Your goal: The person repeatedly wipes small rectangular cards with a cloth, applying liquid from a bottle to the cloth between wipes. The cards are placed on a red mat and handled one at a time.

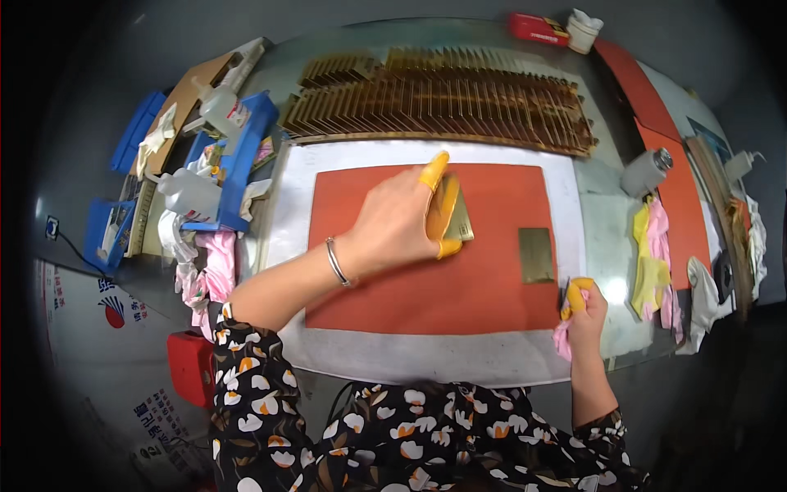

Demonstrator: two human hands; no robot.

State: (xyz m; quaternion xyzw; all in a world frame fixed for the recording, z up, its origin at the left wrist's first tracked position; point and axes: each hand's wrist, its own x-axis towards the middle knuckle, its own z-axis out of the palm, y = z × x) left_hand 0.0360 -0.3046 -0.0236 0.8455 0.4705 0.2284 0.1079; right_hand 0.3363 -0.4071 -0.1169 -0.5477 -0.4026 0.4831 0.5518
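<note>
My left hand (402, 209), in yellow finger cots and a silver bracelet at the wrist, reaches over the orange-red mat (385, 299). Its fingers are closed around a thin gold-green metal plate (462, 215) held tilted above the mat; whether it is one plate or more I cannot tell. A similar plate (536, 256) lies flat near the mat's right edge. Just off the mat's lower right corner, my right hand (584, 316) is curled round a pink cloth (562, 343), also with yellow finger cots on.
Behind the mat stands a long rack (443, 107) of upright metal plates. At the left, a blue tray (261, 123) holds white squeeze bottles, with pink rags hanging below. To the right are a metal-topped bottle (646, 170) and yellow and pink cloths (649, 262).
</note>
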